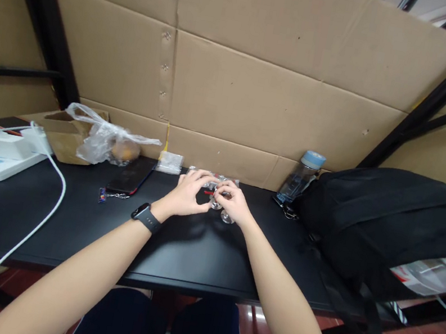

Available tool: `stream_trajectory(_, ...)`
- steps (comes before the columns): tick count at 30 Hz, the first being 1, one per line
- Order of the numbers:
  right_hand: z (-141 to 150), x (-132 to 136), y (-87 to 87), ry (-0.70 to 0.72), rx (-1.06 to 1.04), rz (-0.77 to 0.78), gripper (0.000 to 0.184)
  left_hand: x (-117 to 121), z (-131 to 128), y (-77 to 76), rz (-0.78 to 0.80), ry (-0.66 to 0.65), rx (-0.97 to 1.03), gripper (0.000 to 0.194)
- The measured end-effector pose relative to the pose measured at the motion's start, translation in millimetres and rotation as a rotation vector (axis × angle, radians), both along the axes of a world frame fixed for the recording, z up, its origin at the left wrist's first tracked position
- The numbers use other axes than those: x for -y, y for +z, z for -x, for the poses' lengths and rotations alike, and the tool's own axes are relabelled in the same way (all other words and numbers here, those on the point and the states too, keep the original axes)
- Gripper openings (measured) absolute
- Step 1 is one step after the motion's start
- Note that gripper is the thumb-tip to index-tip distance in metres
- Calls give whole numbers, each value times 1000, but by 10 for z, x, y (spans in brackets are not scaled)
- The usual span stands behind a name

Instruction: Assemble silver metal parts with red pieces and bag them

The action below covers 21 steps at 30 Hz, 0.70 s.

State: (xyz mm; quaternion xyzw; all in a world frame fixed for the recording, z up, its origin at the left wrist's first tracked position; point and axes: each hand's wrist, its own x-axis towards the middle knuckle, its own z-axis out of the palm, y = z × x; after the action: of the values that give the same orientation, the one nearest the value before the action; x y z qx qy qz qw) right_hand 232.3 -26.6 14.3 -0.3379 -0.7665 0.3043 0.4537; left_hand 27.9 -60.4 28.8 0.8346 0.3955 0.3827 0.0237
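One clear disc (215,204) is sitting between our left hand (190,194) and right hand (233,202), at the table (199,260). Our left thumb and fingers are arching apart, thumb tip beside the disc. Our right fingers are curling together at its upper edge; we cannot tell whether they are gripping. Another disc (227,218) is showing just below the right hand.
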Motion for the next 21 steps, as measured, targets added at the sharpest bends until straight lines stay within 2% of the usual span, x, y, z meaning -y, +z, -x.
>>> stream_trajectory(4, 7, 4, -2, 16, 28, 17, 9, -47, -5, -52, 5, 46, -49, 42)
stream_trajectory(7, 27, 3, 6, 9, 29, 9, 7, -79, -35, -67, 18, 78, -51, 40)
stream_trajectory(15, -58, -9, 112, -31, -42, -14, 7, -90, -49, 14, 98, 116, 36, 37)
stream_trajectory(18, -142, -14, 159, -38, -42, -29, 11, -94, -15, 30, 130, 79, 88, 36)
stream_trajectory(21, -170, -14, 155, -11, 17, -28, 12, -86, -1, 6, 177, 18, 56, 33)
